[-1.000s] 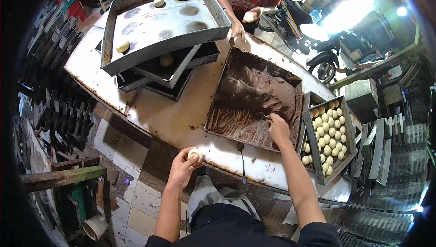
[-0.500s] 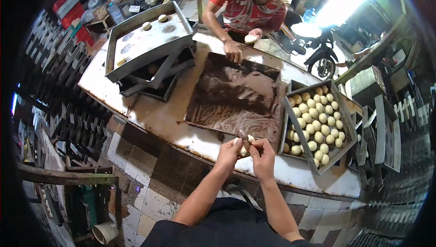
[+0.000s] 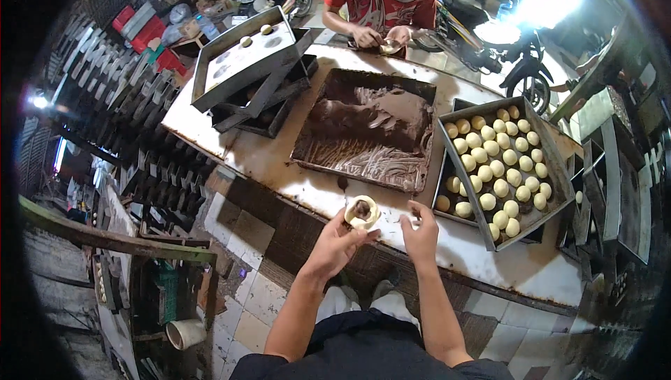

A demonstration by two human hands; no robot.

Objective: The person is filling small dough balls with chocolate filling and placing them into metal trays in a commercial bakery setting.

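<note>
In my left hand (image 3: 340, 240) rests a round of pale dough (image 3: 370, 222), cupped by the fingers, with brown filling (image 3: 361, 208) showing in its hollow middle. My right hand (image 3: 419, 230) is held apart to the right, thumb and fingers spread with nothing between them. Just beyond both hands, a dark rectangular tray (image 3: 318, 163) on the table holds smooth brown paste (image 3: 395, 118), scraped into ridges on its near side. To the right, a tilted metal tray (image 3: 482, 230) carries many pale dough balls (image 3: 500, 188).
Stacked metal trays (image 3: 203, 100) stand at the table's left, the top one bearing a few dough pieces. Across the table (image 3: 300, 202), a co-worker in a red shirt (image 3: 370, 2) handles dough. More trays (image 3: 611, 191) lean at the right. A motorcycle (image 3: 524, 72) is parked behind.
My right hand has come away from the dough and spread its fingers. The left hand still holds the dough, its filled side now in sight. The co-worker's hand has left the paste tray.
</note>
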